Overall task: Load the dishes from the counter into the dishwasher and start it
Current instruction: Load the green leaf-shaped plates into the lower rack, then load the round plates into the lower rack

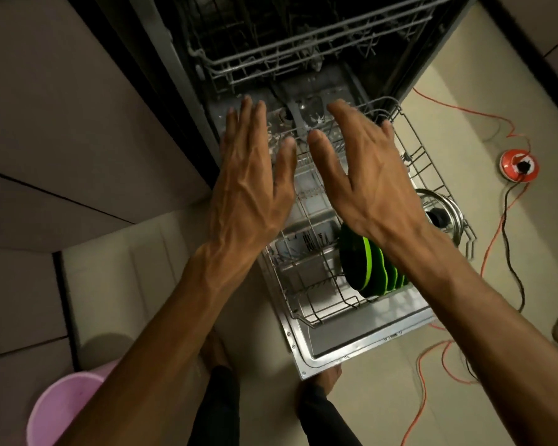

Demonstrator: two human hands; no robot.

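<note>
Both hands are being held out flat over the open dishwasher [303, 43], and nothing is being held in either one. The left hand [252, 175] is being kept wide open, with its fingers straight and a little spread. The right hand [368, 175] is being kept open too, with its fingers straight and its thumb pointing toward the left hand. The two thumbs are being held near each other but are not touching. Right under the hands, the lower rack [319, 304] is being shown pulled out over the open door [361, 346]. A row of green plates [368, 268] is being kept standing on edge in that rack, just below the right wrist. A shiny pot lid [445, 204] with a dark knob is being kept in the rack too, just past the right hand on its outer side. A small cutlery basket [310, 239] is being seen between the two wrists. Above the fingertips, the upper rack [271, 53] is being seen inside the dark machine. Far out past the right hand, an orange cable [493, 246] and a round orange reel [518, 165] are being left on the floor [384, 397]. Down by the left elbow, a pink bucket [62, 410] is being seen.
</note>
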